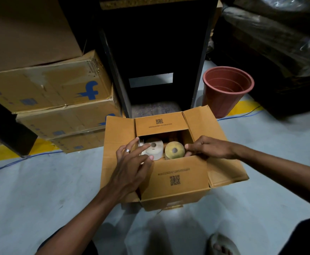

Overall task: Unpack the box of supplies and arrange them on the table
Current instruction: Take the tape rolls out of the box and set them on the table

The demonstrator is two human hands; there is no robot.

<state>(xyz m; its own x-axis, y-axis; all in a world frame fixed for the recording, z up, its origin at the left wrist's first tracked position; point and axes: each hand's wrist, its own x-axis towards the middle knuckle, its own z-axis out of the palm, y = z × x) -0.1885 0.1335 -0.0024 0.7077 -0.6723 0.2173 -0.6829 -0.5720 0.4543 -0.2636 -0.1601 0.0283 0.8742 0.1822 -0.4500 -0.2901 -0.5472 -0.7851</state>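
Note:
An open brown cardboard box [176, 181] stands on the grey floor with its flaps spread. Inside it, side by side, lie a white roll [155, 149] and a yellowish roll [174, 150], each with a dark core hole facing up. My left hand [132, 162], a ring on one finger, reaches over the box's left edge with fingers spread around the white roll, fingertips touching it. My right hand [205, 147] comes in from the right and its fingertips pinch the yellowish roll's right side. The rest of the box's inside is dark.
Stacked cardboard cartons [49, 92] stand at the left. A dark table or cabinet [154, 52] rises just behind the box. A red-brown plastic pot [226, 89] stands at the right. Blue cable [21, 161] and yellow floor marking cross the floor.

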